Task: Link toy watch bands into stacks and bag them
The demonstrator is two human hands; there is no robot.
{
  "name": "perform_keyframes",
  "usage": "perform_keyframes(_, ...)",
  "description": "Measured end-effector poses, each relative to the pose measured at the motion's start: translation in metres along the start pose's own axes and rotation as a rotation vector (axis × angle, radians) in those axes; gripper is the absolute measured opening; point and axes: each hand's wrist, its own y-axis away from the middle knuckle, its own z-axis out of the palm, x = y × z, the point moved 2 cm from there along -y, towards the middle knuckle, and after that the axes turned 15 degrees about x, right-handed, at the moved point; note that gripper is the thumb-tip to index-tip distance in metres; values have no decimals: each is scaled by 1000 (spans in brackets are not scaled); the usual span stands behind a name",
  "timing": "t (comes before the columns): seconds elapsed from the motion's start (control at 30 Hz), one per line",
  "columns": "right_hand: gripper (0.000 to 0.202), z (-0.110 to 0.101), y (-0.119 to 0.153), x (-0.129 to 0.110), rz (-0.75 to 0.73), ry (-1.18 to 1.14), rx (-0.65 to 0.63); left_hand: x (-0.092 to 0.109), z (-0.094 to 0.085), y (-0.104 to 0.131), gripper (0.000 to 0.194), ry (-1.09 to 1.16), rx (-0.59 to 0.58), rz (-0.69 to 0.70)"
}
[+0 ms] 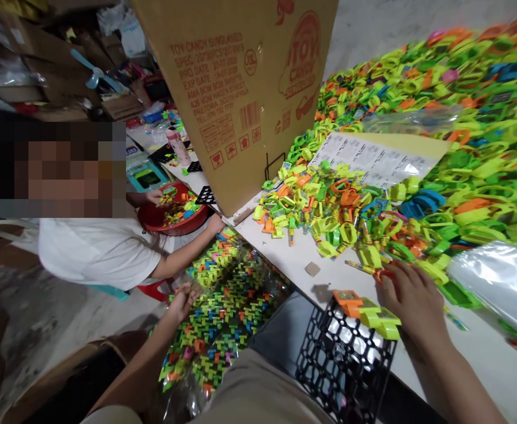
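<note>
My right hand rests at the near edge of a heap of bright toys on the white table, its fingers curled around an orange toy watch. Just left of it, an orange toy watch and yellow-green ones sit at the top end of a black lattice tray. This tray leans over my lap against the table edge. My left hand hovers over a clear bag of colourful toy pieces, fingers bent inward; anything inside them is too small to make out.
A tall cardboard carton stands on the table. Behind the heap lies a printed label sheet; clear plastic is at right. A co-worker in a white shirt sits left, beside a red basin.
</note>
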Motion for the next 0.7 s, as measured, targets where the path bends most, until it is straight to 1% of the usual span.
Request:
perform_keyframes(0.1, 39, 1, 1, 1, -18, 23, 13, -4, -14, -1, 21, -23, -20, -3)
perform_keyframes(0.27, 45, 7, 5, 6, -65, 28, 88, -11, -40, -5, 22, -115, -61, 11)
perform_keyframes(0.37, 48, 9, 6, 7, -79, 50, 84, -16, -57, -11, 17, -199, -73, 35)
perform_keyframes(0.47, 51, 7, 5, 6, -81, 71, 84, -19, -72, -16, 25, -303, -66, 63)
perform_keyframes(0.6, 51, 5, 3, 4, -102, 58, 112, -18, -86, -18, 31, -444, -37, 111)
perform_keyframes(0.7, 53, 3, 2, 2, -105, 61, 123, -16, -89, -13, 30, -532, -46, 169)
